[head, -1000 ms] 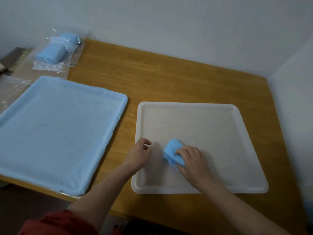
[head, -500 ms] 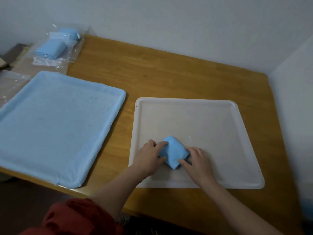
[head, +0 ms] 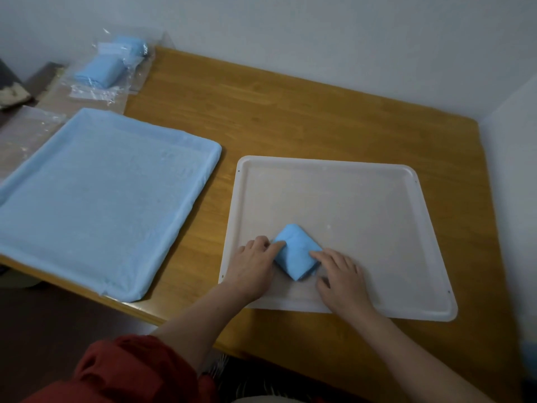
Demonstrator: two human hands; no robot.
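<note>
A small folded blue cloth lies in the near left part of a white plastic tray on the wooden table. My left hand has its curled fingers on the cloth's left corner. My right hand holds the cloth's right edge between fingertips and thumb. The cloth sits flat on the tray floor between both hands.
A second tray wrapped in a light blue cover lies to the left, reaching the table's front edge. Behind it at the far left corner sit clear plastic bags with folded blue cloths. Walls close in behind and at the right.
My left hand moved from the tray's left rim onto the cloth. The cloth turned into a diamond shape, and my right hand shifted from on top of it to its right edge.
</note>
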